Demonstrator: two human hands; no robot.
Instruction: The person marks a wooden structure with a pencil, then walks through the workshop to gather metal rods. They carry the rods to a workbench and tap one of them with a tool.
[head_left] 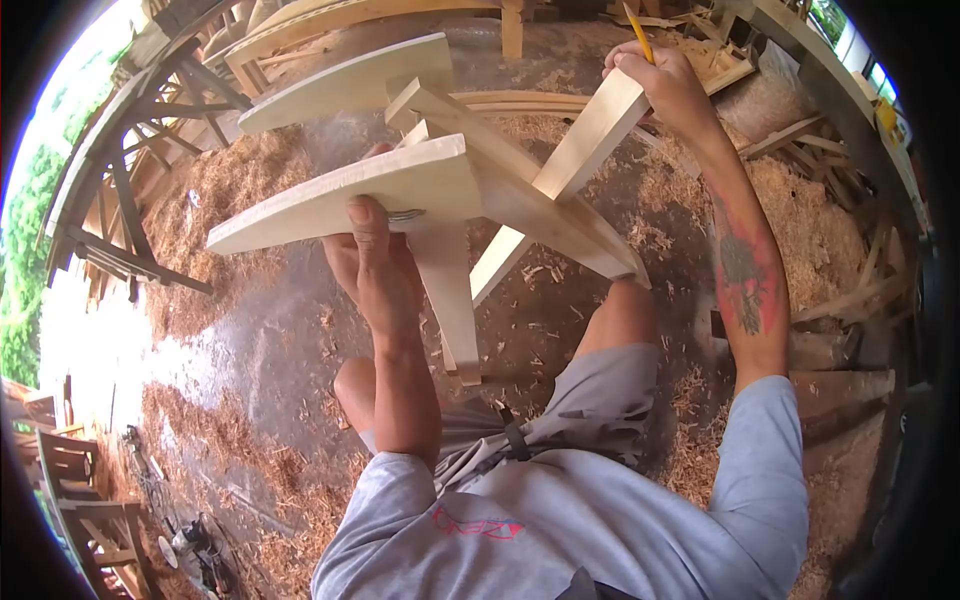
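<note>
A pale wooden chair frame (520,200) stands tilted in front of me, with crossing legs and two tapered armrests. My left hand (378,255) grips the nearer armrest (340,190), its thumb on the side face and the other fingers partly hidden behind. The farther armrest (350,85) lies beyond it. At the upper right, my right hand (665,85) is closed, with a yellow pencil (637,30) sticking up from it. That hand also rests against the top end of a straight square bar (595,135) of the frame. One curved leg reaches my knee.
Wood shavings (225,210) cover much of the dark floor (300,300). Wooden frames (130,190) stand at the left, and more chair parts (90,500) at the lower left. Near them lies a power tool (200,550). Timber pieces (850,300) are stacked at the right.
</note>
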